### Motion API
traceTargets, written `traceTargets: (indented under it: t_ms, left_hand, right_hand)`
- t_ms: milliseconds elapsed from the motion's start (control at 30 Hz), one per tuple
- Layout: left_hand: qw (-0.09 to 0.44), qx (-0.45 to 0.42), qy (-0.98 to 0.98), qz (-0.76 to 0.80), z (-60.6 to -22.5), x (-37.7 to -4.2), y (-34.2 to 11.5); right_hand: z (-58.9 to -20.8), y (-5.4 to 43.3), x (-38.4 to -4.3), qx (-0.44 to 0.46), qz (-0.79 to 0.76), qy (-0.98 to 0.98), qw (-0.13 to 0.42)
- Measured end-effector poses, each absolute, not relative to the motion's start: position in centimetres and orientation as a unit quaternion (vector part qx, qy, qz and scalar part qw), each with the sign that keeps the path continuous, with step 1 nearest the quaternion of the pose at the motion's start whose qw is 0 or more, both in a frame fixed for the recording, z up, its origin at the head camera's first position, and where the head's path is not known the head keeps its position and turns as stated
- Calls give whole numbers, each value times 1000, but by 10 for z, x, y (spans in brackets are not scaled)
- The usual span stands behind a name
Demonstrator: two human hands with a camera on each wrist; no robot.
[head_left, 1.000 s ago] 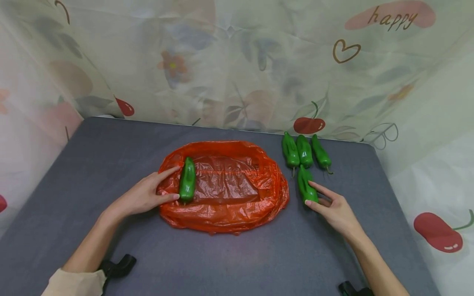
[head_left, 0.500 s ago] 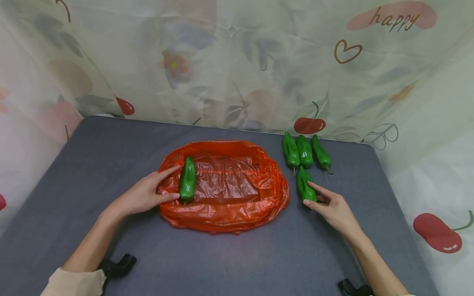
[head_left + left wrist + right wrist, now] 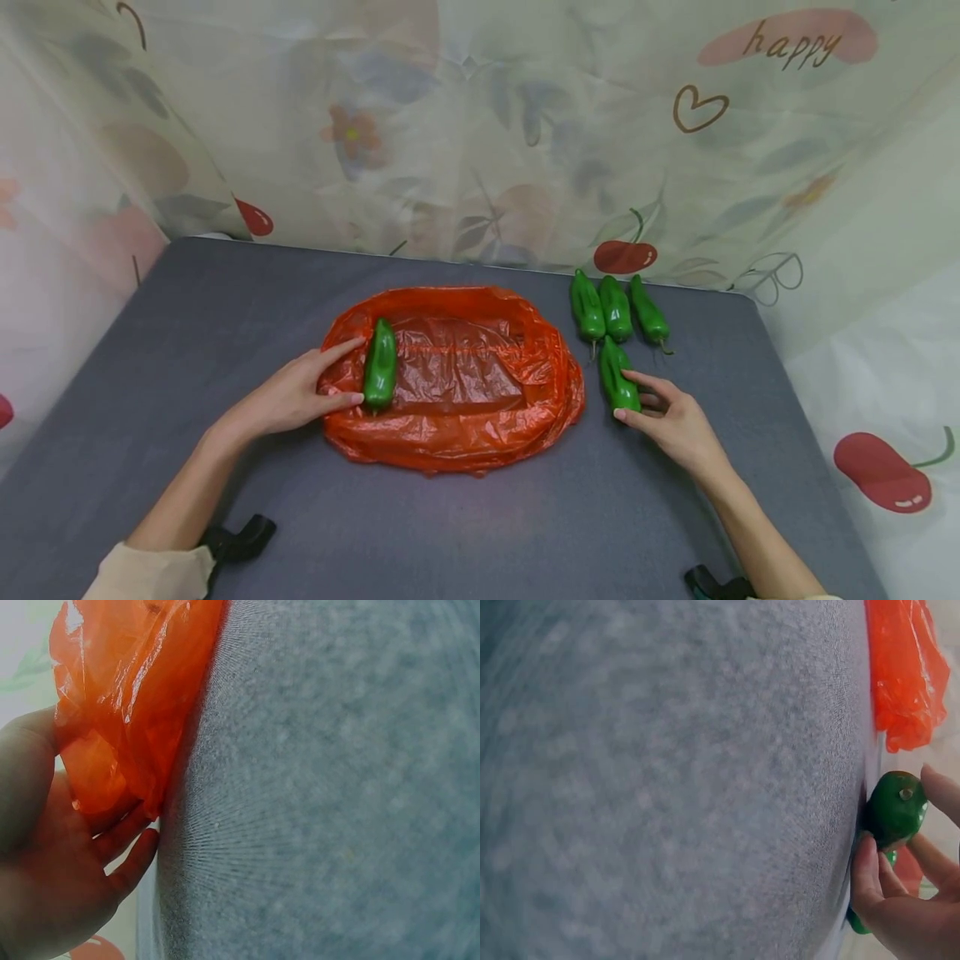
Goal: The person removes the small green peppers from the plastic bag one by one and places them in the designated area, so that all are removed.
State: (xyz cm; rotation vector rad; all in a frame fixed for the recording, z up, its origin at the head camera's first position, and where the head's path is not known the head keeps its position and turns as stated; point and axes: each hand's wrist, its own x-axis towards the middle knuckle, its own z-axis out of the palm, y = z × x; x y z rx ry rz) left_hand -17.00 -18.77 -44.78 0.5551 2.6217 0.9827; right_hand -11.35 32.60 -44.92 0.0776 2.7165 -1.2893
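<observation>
An orange-red plastic bag (image 3: 457,446) lies spread on the table with its mouth up and its rim folded outward. Inside its left end is a green pepper (image 3: 381,367). My left hand (image 3: 303,390) holds the bag's left rim, thumb and forefinger reaching over it beside that pepper; the left wrist view shows the other fingers outside, low against the bag (image 3: 127,712). To the right of the bag, my right hand (image 3: 675,421) pinches another green pepper (image 3: 617,371) between thumb and fingers. This pepper's stem end (image 3: 896,806) faces the right wrist camera.
Behind the gripped pepper lie three more green peppers (image 3: 617,307), side by side near the back edge of the grey table (image 3: 480,533). A printed curtain (image 3: 465,133) hangs along the back and sides. Each wrist wears a black camera mount (image 3: 243,540).
Almost nothing moves. The right hand and the pepper in it shift very slightly to the left; the left hand stays on the bag.
</observation>
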Motion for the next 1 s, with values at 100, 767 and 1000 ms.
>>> traceTargets:
  t_ms: [100,767,1000]
  left_hand:
    - [143,193,909,342,-447,-170,-187]
    - [139,197,909,340,-448,-168,-188]
    - [140,196,910,337,-448,-169,-188]
  right_hand:
    - [-448,327,-113,29,-424,903,58]
    - [-434,319,-112,-10,-489,869,-76]
    - [-429,302,-117,-34,-525,848,-65]
